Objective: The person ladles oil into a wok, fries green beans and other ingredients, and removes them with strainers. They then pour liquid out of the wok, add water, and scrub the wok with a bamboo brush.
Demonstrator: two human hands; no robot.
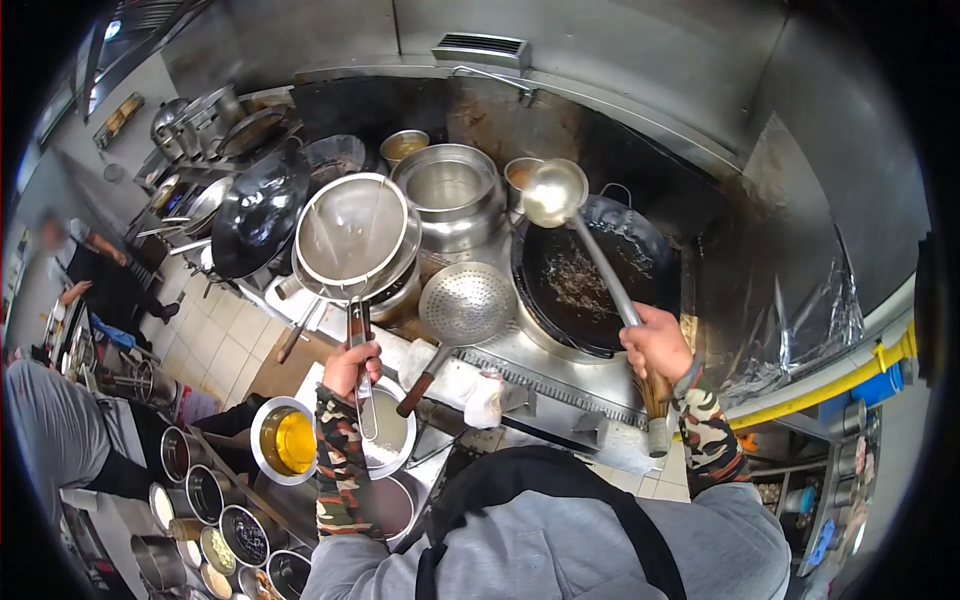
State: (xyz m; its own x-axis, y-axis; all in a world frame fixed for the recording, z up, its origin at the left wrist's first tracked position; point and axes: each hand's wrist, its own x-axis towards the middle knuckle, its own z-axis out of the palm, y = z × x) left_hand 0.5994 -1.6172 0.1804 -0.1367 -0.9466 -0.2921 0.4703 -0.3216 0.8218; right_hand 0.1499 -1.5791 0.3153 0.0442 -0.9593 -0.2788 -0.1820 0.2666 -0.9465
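My left hand (352,368) is closed round the handle of a fine-mesh strainer (350,230), its round mesh raised over the stove's left side. In my right hand (657,343) is the long handle of a metal ladle (555,193). The ladle's bowl hangs over the back left rim of a large dark wok (640,245), which has dark liquid and small bits inside. Below that hand a tan, wooden-looking piece with a grey end (657,425) sticks out. A perforated skimmer (467,303) with a wooden handle rests between my hands.
Behind the skimmer stands a steel pot (447,185). Another black wok (262,215) leans at the left. A bowl of yellow liquid (290,440) and several ingredient containers (245,535) are at lower left. People (90,260) stand at far left. A yellow pipe (820,390) runs along the right.
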